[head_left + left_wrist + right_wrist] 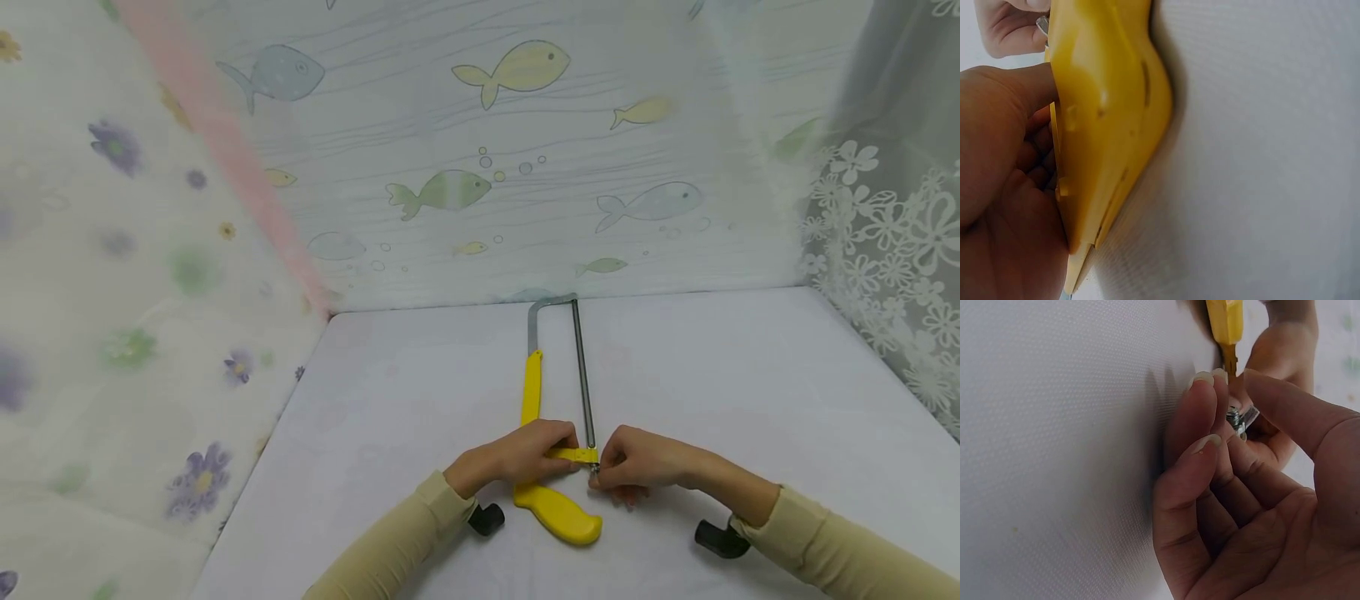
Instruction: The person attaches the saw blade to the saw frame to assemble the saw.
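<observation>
a yellow-handled hacksaw (557,467) lies flat on the white table (750,392), low in the centre of the head view, with its grey metal frame (534,321) reaching up toward the far wall and its thin blade (583,383) running straight down the right side of the frame. the curved yellow grip ends at the bottom of the frame, just beside the left cuff.

the left hand (525,458) sits on the middle of the saw, fingers curled over the yellow body where the short yellow arm sticks out to the right; in the left wrist view its fingers (1035,169) press along the edge of the yellow plastic, so it is clamped on the saw. the right hand (637,462) meets it from the right, touching the near end of the blade. in the right wrist view its fingertips (1200,394) and thumb close together around a small metal nut (1238,419) at the tip of the yellow arm, pinching it.

both forearms wear beige sleeves (405,542), and a black strap mount shows under each wrist.

no brand, label or writing can be read on the saw. the curtain (480,167) across the upper middle carries printed fish and bubbles, the one at the left purple flowers, and the lace at the upper right white blossoms.
</observation>
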{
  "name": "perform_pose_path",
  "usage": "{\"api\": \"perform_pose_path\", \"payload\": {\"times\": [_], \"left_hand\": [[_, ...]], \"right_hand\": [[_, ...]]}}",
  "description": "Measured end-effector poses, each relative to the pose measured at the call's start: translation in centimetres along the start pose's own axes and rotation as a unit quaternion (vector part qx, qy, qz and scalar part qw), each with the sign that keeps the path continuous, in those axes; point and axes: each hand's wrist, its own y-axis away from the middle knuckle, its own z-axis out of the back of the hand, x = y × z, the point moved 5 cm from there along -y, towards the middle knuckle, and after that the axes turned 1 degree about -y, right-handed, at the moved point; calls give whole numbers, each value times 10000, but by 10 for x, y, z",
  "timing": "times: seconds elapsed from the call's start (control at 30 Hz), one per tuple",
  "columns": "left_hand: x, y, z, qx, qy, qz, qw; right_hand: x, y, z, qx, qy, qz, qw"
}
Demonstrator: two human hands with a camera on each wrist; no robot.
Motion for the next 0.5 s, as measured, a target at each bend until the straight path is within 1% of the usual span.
{"api": "perform_pose_path", "payload": {"times": [0.27, 0.5], "left_hand": [[0, 0, 0, 38, 58, 66, 10000], [-4, 1, 3, 32, -31, 12, 10000]], "right_hand": [[0, 0, -2, 16, -54, 17, 10000], [1, 1, -1, -45, -5, -81, 10000]]}}
